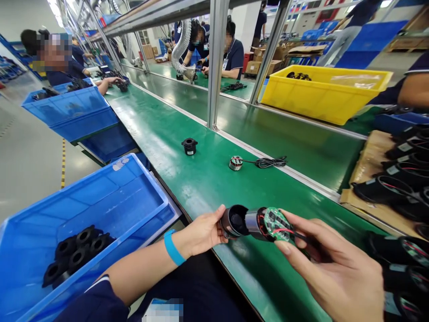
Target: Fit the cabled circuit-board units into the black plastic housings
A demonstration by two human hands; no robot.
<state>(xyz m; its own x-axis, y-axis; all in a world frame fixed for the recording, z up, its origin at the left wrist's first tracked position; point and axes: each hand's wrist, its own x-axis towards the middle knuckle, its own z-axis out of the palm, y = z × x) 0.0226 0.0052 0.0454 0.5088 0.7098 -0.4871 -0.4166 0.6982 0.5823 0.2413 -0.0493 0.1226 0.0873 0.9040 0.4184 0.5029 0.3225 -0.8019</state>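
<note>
My left hand, with a blue band at its wrist, is closed around a black cylindrical housing whose open end faces right. Between thumb and fingers, my right hand grips a motor with a silver body and a green circuit board on its near end. Red and black wires run from the board into my right palm. The motor's far end sits at the mouth of the housing; whether it is partly inside is hard to tell. Both parts are above the green work surface.
Farther up the bench stand a black housing and another motor with a coiled cable. A blue bin at left holds several black parts. Housings fill a cardboard tray at right. A yellow bin and a metal post stand beyond; co-workers sit farther off.
</note>
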